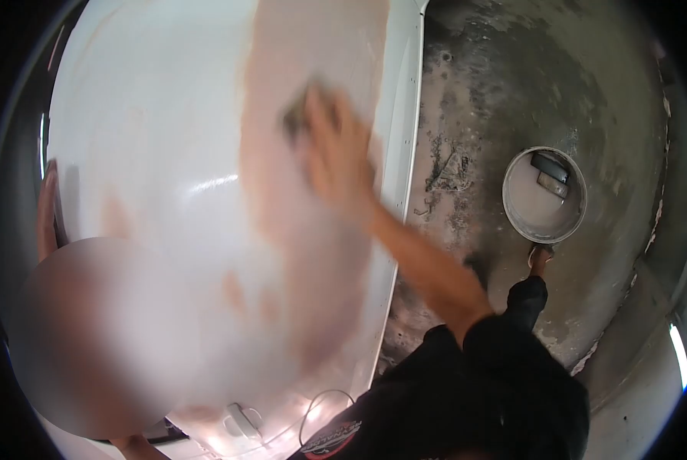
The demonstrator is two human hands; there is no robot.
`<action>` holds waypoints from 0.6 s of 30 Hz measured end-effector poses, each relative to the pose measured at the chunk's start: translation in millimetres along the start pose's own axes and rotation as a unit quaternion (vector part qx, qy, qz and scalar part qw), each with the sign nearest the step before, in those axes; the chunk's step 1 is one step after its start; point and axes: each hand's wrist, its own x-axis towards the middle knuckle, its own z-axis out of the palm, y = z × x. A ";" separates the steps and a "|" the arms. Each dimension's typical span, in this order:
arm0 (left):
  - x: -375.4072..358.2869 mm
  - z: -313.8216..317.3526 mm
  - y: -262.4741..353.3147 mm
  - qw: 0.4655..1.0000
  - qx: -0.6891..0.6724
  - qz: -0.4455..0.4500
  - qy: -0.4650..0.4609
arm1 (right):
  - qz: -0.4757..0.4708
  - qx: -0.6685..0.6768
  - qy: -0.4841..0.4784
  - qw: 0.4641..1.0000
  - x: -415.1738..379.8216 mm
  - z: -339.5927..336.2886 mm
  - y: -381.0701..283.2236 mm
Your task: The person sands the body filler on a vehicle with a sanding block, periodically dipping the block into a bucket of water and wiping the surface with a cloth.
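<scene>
My right hand (336, 149), smeared by motion, is closed around a dark sanding pad (296, 121). It is over a long pinkish-brown worn patch (317, 46) on a white vehicle panel (167, 92). My left hand (47, 211) lies at the panel's far left edge, its fingers stretched out. A round blurred area hides most of the left forearm. Smaller pinkish spots (232, 290) mark the panel between the two hands.
To the right, a round bucket (507, 195) of cloudy liquid stands on the wet, stained floor (619, 138), with two dark blocks (550, 169) inside. My foot (541, 254) is just below it. A white handle (242, 422) and a thin looped cord (320, 395) are at the bottom.
</scene>
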 end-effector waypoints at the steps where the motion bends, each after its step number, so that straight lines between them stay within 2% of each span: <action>1: -0.7 0.9 -2.7 1.000 -0.001 0.012 0.005 | 0.005 -0.004 -0.069 0.998 -62.5 -0.5 -15.2; 2: -2.0 2.4 -5.8 1.000 -0.001 0.023 0.011 | -0.068 -0.079 -0.140 0.985 -138.7 13.8 -7.2; 5: 0.3 7.1 -9.1 0.998 -0.001 0.059 0.025 | -0.209 0.011 -0.142 0.968 -163.3 0.1 10.0; 7: 3.7 9.0 -6.1 0.997 0.007 0.067 0.026 | -0.104 -0.155 -0.201 0.962 -59.6 15.2 28.4; 8: 5.9 9.0 -0.5 0.998 0.013 0.060 0.024 | -0.061 -0.110 -0.100 0.987 13.5 8.0 12.2; 9: 5.2 8.3 -0.4 0.998 0.014 0.060 0.022 | -0.165 -0.078 0.014 0.983 71.1 17.2 39.3; 11: 4.3 6.8 -3.1 0.998 0.015 0.066 0.019 | -0.047 0.018 0.008 0.999 136.0 -4.5 25.5; 13: 3.7 6.5 -3.8 0.997 0.010 0.075 0.020 | -0.033 0.014 -0.011 0.999 100.4 -2.0 10.0; 16: 4.5 6.2 -4.3 0.997 0.002 0.079 0.025 | -0.013 0.001 -0.030 0.999 -12.8 4.2 -23.6; 17: 3.9 5.8 -3.4 0.997 0.001 0.075 0.023 | 0.009 -0.060 -0.106 0.993 -78.4 9.1 -22.8; 18: 3.3 6.2 -1.2 0.998 -0.005 0.066 0.022 | -0.091 -0.014 -0.119 0.989 -130.4 3.7 -19.7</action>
